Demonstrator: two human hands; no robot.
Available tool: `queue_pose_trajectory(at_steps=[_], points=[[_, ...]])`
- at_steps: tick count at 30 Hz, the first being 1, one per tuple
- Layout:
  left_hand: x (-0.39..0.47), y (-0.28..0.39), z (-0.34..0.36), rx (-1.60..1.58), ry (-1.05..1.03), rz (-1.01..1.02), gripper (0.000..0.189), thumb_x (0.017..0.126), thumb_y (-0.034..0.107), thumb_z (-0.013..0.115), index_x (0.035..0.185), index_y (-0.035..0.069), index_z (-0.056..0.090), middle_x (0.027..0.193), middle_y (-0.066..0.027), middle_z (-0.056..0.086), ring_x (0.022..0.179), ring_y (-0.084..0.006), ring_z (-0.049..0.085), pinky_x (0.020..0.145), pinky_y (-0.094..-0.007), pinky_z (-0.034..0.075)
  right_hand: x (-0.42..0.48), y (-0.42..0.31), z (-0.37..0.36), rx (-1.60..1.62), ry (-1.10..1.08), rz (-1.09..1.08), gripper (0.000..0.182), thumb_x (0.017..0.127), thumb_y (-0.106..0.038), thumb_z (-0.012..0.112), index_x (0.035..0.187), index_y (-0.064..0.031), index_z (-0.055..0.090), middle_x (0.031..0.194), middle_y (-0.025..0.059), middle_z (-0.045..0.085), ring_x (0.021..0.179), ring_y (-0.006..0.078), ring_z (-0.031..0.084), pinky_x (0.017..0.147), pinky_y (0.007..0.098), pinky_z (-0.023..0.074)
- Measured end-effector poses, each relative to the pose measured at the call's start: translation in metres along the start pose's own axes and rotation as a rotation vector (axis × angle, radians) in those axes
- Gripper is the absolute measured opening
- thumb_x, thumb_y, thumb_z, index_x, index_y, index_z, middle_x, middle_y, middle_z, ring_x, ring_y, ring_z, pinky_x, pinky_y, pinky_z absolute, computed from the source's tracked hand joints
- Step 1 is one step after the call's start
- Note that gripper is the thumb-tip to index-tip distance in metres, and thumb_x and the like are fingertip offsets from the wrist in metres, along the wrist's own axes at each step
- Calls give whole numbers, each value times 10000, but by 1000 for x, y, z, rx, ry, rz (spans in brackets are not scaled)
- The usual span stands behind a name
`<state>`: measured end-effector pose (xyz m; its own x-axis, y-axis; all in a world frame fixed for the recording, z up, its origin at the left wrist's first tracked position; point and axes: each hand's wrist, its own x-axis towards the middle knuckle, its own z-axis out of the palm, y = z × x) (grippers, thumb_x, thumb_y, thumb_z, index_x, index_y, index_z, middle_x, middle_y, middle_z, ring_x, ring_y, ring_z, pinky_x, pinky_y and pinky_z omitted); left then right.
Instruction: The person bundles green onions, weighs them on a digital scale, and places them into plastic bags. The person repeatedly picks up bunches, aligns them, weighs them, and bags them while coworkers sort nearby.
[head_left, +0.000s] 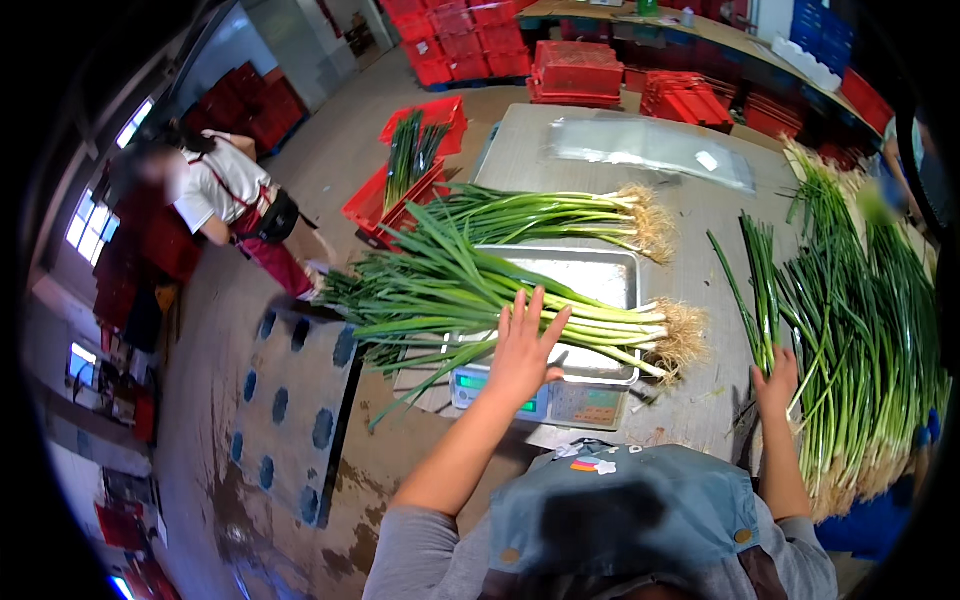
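Note:
My left hand (525, 351) lies with fingers spread on a bunch of green onions (611, 324). This bunch rests across the metal pan (600, 271) of a digital scale (589, 405), roots to the right, leaves hanging past the left side. A second green onion bunch (559, 212) lies just beyond, at the pan's far edge. Over on the right, my right hand (777, 386) is closed around a few green onion stalks (763, 300), their leaves pointing away from me. Beside it spreads a large pile of green onions (862, 345), roots toward me.
Clear plastic bags (649, 146) lie on the table's (517, 142) far end. A red crate (367, 210) of green onions stands beyond its left side. A person (236, 184) is bending at left, near a grey pallet (289, 420). Red crates (465, 37) are stacked behind. Another person (896, 161) is at the right edge.

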<state>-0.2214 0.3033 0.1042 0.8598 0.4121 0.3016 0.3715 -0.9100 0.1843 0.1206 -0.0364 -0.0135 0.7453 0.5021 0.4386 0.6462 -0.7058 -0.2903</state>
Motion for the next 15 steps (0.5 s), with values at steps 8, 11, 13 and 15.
queue_pose_trajectory(at_steps=[8,11,13,15], points=[[86,-14,30,118,-516,267,1104,465,259,842,1395,234,247,1288,-156,398,1226,-333,345,1026,-492,243,-12,-104,16,212,-148,-142,572,652,-115,699,1177,-55,478,1233,195,409,1142,385,390,972,436,316],[84,-26,40,-34,-443,306,892,529,269,808,1316,170,400,973,-109,564,932,-290,537,860,-406,398,-37,-91,26,257,-180,-99,577,643,-111,697,1170,-37,474,1205,202,417,1131,387,394,964,440,322],[76,-31,43,-80,-273,351,658,592,237,758,1185,114,501,850,-92,555,798,-282,552,746,-375,432,-52,-80,32,253,-190,-68,574,639,-107,695,1162,-27,474,1197,205,419,1123,386,398,958,443,326],[72,-27,44,6,-308,340,598,594,198,736,1143,110,517,839,-90,561,799,-278,557,742,-372,433,-61,-74,37,241,-198,-46,572,637,-106,693,1157,-17,471,1194,207,419,1115,386,401,953,446,329]])
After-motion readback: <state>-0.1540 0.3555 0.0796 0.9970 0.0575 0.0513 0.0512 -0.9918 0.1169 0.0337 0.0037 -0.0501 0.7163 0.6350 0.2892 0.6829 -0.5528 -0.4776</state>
